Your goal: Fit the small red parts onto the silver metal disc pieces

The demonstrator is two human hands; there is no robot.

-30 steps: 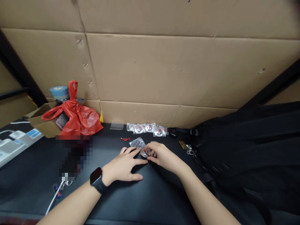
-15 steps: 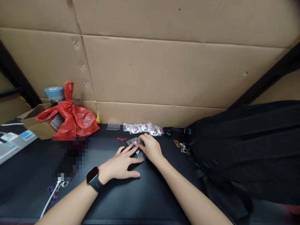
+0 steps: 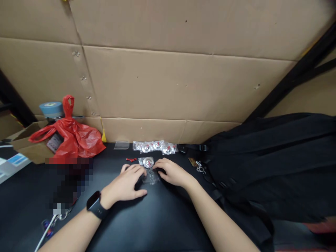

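A shiny round metal disc point(image 3: 147, 161) with a red piece at its centre lies in clear plastic on the black surface. Just in front of it is a crumpled clear plastic bag point(image 3: 151, 178). My left hand point(image 3: 126, 183) rests at the bag's left side, thumb and fingers apart, fingertips touching or nearly touching it. From the right, my right hand point(image 3: 174, 173) reaches to the disc's edge with bent fingers, thumb apart from them; whether the fingertips press the plastic I cannot tell. A small red cord loop point(image 3: 131, 160) lies left of the disc.
Several similar bagged discs point(image 3: 157, 145) form a row by the cardboard wall point(image 3: 162, 87), beside a flat clear sleeve point(image 3: 121, 145). A red plastic bag point(image 3: 76, 136) and an open carton point(image 3: 28, 143) stand left. A black backpack point(image 3: 275, 168) fills the right.
The view has shifted slightly. My hands have drawn apart, my left fingers coming off the disc, so the disc now shows fully between them and the crumpled bag shows more below it.
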